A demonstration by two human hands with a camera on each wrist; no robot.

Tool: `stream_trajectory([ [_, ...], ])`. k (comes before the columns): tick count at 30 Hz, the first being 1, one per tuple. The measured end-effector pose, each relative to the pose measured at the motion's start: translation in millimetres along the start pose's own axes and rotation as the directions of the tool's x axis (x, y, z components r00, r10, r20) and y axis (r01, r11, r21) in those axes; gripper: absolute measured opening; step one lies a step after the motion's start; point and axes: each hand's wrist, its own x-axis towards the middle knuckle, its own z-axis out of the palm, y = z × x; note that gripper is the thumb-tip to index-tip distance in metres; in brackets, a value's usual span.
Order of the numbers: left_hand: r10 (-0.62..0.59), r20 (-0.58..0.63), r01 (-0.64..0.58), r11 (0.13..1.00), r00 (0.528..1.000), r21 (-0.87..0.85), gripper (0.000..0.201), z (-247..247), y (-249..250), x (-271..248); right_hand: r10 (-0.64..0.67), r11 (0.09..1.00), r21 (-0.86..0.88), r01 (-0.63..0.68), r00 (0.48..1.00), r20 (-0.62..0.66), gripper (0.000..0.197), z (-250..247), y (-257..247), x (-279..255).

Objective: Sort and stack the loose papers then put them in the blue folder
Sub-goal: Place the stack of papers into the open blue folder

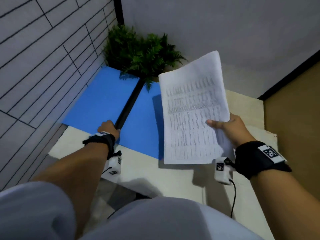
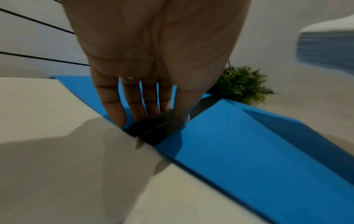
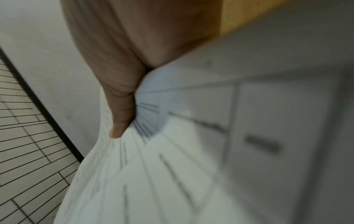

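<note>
The blue folder (image 1: 102, 99) lies spread open on the pale table, its black spine (image 1: 129, 104) running away from me. My left hand (image 1: 108, 128) rests with straight fingers (image 2: 114, 106) on the near end of the spine (image 2: 153, 130) and the left cover (image 2: 84, 87). My right hand (image 1: 225, 126) pinches a stack of printed papers (image 1: 192, 110) by its right edge and holds it in the air above the folder's right cover (image 1: 143, 122). In the right wrist view the thumb (image 3: 120, 115) presses on the papers (image 3: 153, 174), which are blurred.
A green fern-like plant (image 1: 138, 52) stands in the far corner, its fronds over the folder's far edge. A tiled wall (image 1: 43, 58) runs along the left. The pale table (image 1: 147, 170) ends at a near edge by my lap. A brown panel (image 1: 294, 110) is at the right.
</note>
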Motion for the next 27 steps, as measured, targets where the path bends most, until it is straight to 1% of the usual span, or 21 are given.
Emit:
stream_trajectory([
  [3, 0.125, 0.109, -0.137, 0.985, 0.986, 0.105, 0.023, 2.2, -4.5, -9.7, 0.004, 1.000, 0.009, -0.004, 1.000, 0.024, 0.043, 22.1, 10.5, 12.4],
  [5, 0.183, 0.227, -0.218, 0.966, 0.957, 0.140, 0.016, 6.3, -4.0, -23.5, 0.026, 1.000, 0.016, -0.027, 0.999, 0.033, 0.048, 34.1, 18.7, 23.5],
  [8, 0.210, 0.426, -0.299, 0.942, 0.880, 0.152, 0.019, 20.0, -6.1, -44.5, 0.051, 0.997, 0.054, -0.057, 0.994, 0.100, 0.055, 52.9, 28.3, 36.8],
  [10, 0.201, 0.505, -0.293, 0.950, 0.840, 0.110, 0.025, 26.0, -14.5, -52.8, 0.082, 0.994, 0.062, -0.094, 0.983, 0.167, 0.061, 65.9, 37.1, 44.4],
  [11, 0.192, 0.520, -0.263, 0.962, 0.833, 0.067, 0.030, 24.7, -19.3, -53.5, 0.111, 0.991, 0.053, -0.124, 0.975, 0.192, 0.061, 71.2, 42.8, 47.0],
  [12, 0.184, 0.512, -0.227, 0.974, 0.839, 0.022, 0.031, 20.0, -25.8, -52.9, 0.150, 0.986, 0.041, -0.163, 0.963, 0.226, 0.063, 76.5, 51.4, 51.5],
  [13, 0.179, 0.476, -0.193, 0.981, 0.861, -0.020, 0.030, 14.3, -32.3, -51.4, 0.190, 0.979, 0.028, -0.204, 0.949, 0.250, 0.069, 79.4, 61.1, 54.8],
  [14, 0.165, 0.399, -0.152, 0.986, 0.902, -0.063, 0.029, 7.8, -42.5, -48.3, 0.240, 0.967, 0.016, -0.253, 0.936, 0.259, 0.075, 83.0, 71.4, 57.6],
  [15, 0.140, 0.280, -0.113, 0.988, 0.950, -0.108, 0.027, 1.8, -52.9, -44.3, 0.282, 0.957, 0.003, -0.291, 0.928, 0.243, 0.076, 84.7, 81.5, 58.9],
  [16, 0.084, 0.143, -0.063, 0.988, 0.986, -0.143, 0.024, -3.5, -64.6, -41.0, 0.317, 0.947, -0.012, -0.321, 0.925, 0.208, 0.068, 85.5, 93.8, 60.8],
  [17, 0.013, 0.014, -0.011, 0.988, 1.000, -0.156, 0.022, -8.4, -77.9, -38.0, 0.348, 0.937, -0.021, -0.349, 0.924, 0.159, 0.057, 85.3, 107.0, 62.3],
  [18, -0.057, -0.079, 0.046, 0.990, 0.995, -0.133, 0.030, -12.3, -89.7, -35.7, 0.383, 0.924, -0.044, -0.380, 0.919, 0.096, 0.049, 82.0, 120.2, 64.4],
  [19, -0.123, -0.111, 0.112, 0.989, 0.986, -0.098, 0.043, -15.0, -102.2, -33.7, 0.413, 0.910, -0.060, -0.410, 0.910, 0.039, 0.046, 79.6, 130.6, 65.2],
  [20, -0.183, -0.105, 0.176, 0.981, 0.977, -0.079, 0.057, -17.3, -112.4, -32.2, 0.419, 0.905, -0.068, -0.419, 0.908, -0.008, 0.047, 76.4, 139.9, 66.9],
  [22, -0.260, -0.068, 0.258, 0.965, 0.963, -0.039, 0.078, -18.3, -127.4, -26.5, 0.379, 0.917, -0.105, -0.385, 0.922, -0.074, 0.046, 78.9, 143.6, 64.8],
  [23, -0.271, -0.060, 0.270, 0.963, 0.961, -0.022, 0.083, -17.6, -131.0, -23.3, 0.343, 0.929, -0.109, -0.353, 0.934, -0.102, 0.043, 80.6, 143.4, 64.7],
  [25, -0.268, -0.047, 0.266, 0.963, 0.962, -0.047, 0.085, -15.3, -132.0, -17.2, 0.280, 0.949, -0.111, -0.296, 0.949, -0.145, 0.035, 86.5, 135.1, 61.2],
  [26, -0.271, -0.043, 0.268, 0.961, 0.962, -0.068, 0.084, -15.0, -130.1, -15.9, 0.234, 0.954, -0.151, -0.258, 0.959, -0.161, 0.034, 88.6, 132.2, 61.4],
  [27, -0.278, -0.039, 0.274, 0.958, 0.960, -0.081, 0.083, -15.6, -128.8, -14.9, 0.206, 0.949, -0.208, -0.236, 0.966, -0.153, 0.039, 89.0, 131.8, 63.8],
])
